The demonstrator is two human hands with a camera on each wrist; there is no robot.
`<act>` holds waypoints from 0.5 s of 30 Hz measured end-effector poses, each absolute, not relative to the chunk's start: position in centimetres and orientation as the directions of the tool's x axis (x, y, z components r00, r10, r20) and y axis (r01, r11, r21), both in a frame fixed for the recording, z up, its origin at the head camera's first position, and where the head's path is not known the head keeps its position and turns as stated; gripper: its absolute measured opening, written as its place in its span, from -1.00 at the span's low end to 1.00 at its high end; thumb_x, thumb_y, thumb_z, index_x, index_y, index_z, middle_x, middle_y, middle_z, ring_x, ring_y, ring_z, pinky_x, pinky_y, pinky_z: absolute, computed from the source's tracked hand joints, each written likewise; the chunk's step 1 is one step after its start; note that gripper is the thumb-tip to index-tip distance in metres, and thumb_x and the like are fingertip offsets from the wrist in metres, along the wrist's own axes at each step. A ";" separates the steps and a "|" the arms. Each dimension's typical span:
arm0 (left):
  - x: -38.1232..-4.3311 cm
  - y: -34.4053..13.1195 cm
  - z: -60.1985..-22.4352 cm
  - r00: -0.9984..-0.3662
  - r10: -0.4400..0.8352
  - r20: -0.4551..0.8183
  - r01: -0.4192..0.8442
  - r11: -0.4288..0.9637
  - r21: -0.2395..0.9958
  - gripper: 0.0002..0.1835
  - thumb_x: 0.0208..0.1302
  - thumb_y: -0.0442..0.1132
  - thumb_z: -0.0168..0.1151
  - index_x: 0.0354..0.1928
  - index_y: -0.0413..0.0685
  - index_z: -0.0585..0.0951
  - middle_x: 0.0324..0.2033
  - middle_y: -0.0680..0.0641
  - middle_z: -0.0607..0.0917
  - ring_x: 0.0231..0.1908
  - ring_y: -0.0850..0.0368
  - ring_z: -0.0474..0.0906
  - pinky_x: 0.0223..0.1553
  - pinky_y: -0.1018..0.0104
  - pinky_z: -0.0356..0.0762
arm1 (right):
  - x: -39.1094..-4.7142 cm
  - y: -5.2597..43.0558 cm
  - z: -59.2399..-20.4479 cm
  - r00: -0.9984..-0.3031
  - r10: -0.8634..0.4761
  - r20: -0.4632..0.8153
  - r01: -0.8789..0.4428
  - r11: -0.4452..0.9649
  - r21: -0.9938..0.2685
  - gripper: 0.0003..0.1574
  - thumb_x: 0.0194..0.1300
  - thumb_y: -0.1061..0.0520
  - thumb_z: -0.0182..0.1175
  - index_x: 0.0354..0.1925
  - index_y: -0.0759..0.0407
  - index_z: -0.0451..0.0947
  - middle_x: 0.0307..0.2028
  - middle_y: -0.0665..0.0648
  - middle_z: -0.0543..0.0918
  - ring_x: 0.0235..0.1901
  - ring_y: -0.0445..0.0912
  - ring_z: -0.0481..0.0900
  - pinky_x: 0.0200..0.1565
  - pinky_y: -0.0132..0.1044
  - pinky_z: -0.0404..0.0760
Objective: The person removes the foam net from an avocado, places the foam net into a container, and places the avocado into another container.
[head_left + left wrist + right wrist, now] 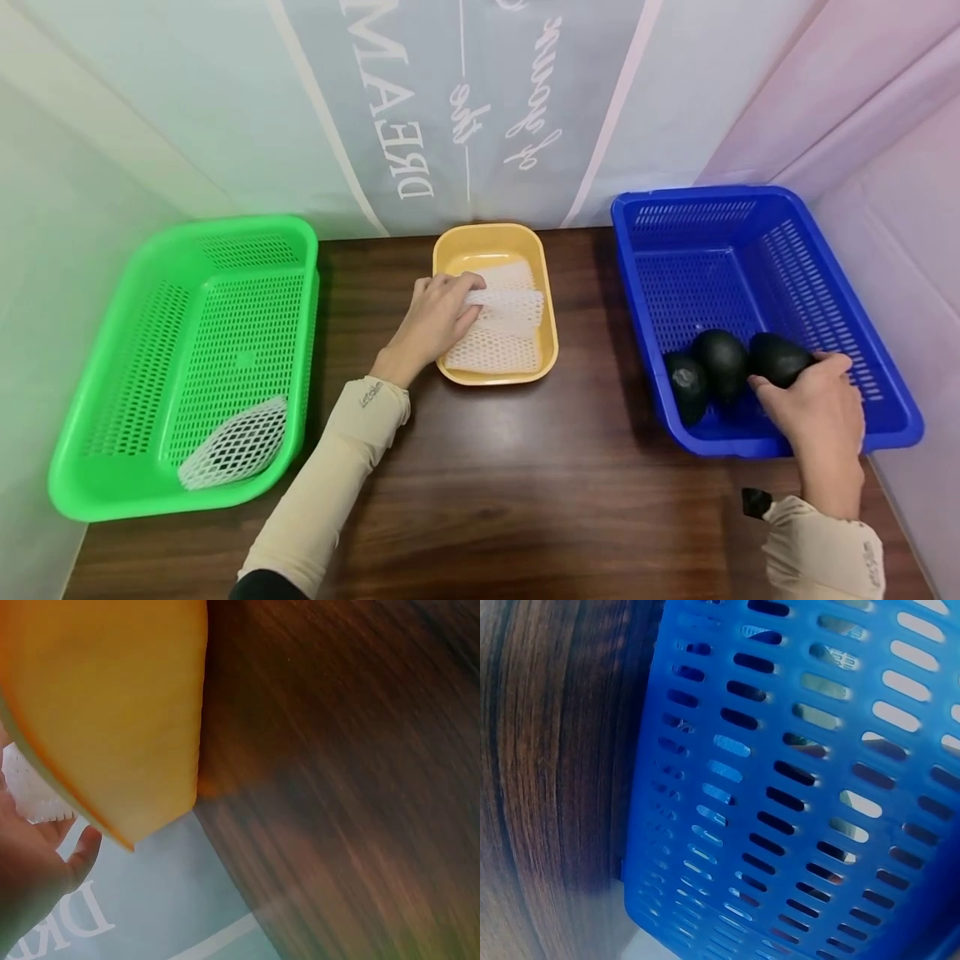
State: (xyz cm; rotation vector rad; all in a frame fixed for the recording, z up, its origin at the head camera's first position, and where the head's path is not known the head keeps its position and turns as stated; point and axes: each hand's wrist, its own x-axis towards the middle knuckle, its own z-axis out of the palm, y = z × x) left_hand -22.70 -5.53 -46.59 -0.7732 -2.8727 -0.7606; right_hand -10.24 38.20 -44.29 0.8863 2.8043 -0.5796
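Note:
In the head view, my left hand (438, 315) pinches a white foam net sleeve (517, 307) above the yellow tray (551, 333). More white foam netting (491, 354) lies flat in that tray. On the right, my right hand (823, 404) grips a dark avocado-like fruit (778, 358) inside the blue basket (645, 333). Two more dark fruits, one in the middle (720, 362) and one at the left (686, 387), rest beside it. The left wrist view shows part of the left hand (37, 851) behind the tray's side. Only the basket's slotted wall (780, 780) fills the right wrist view; the right hand is mostly hidden there.
A green basket (303, 333) stands at the left, with a fruit in a white foam net (238, 442) in its near corner. All containers sit on a dark wooden table (495, 492). A printed cloth (502, 108) hangs behind them.

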 end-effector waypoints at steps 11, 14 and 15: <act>-23.3 -5.0 -47.0 -0.879 0.443 0.176 0.475 0.779 0.409 -0.67 0.43 -0.09 0.15 0.18 0.07 0.51 0.13 -0.03 0.66 0.10 -0.06 0.46 0.25 -0.05 0.19 | -10.6 38.3 -43.8 -0.800 0.487 -0.352 0.577 0.785 -0.225 0.18 0.26 -0.21 0.22 0.24 0.71 -0.10 -0.09 0.81 0.33 -0.20 0.56 0.42 -0.40 0.16 0.43; -23.4 -5.0 -47.1 -0.878 0.445 0.175 0.476 0.781 0.404 -0.63 0.44 -0.07 0.14 0.22 0.06 0.49 0.16 -0.06 0.63 0.13 -0.08 0.44 0.24 -0.05 0.20 | -10.7 38.4 -43.8 -0.794 0.481 -0.371 0.576 0.791 -0.207 0.23 0.26 -0.21 0.22 0.27 0.73 -0.14 -0.06 0.83 0.31 -0.17 0.58 0.41 -0.38 0.17 0.44; -23.4 -5.0 -47.2 -0.878 0.445 0.177 0.477 0.782 0.402 -0.62 0.44 -0.06 0.14 0.22 0.05 0.48 0.17 -0.07 0.62 0.13 -0.09 0.44 0.23 -0.05 0.21 | -10.7 38.4 -43.8 -0.792 0.479 -0.378 0.575 0.793 -0.200 0.25 0.26 -0.22 0.22 0.28 0.74 -0.16 -0.05 0.84 0.31 -0.15 0.59 0.41 -0.37 0.18 0.44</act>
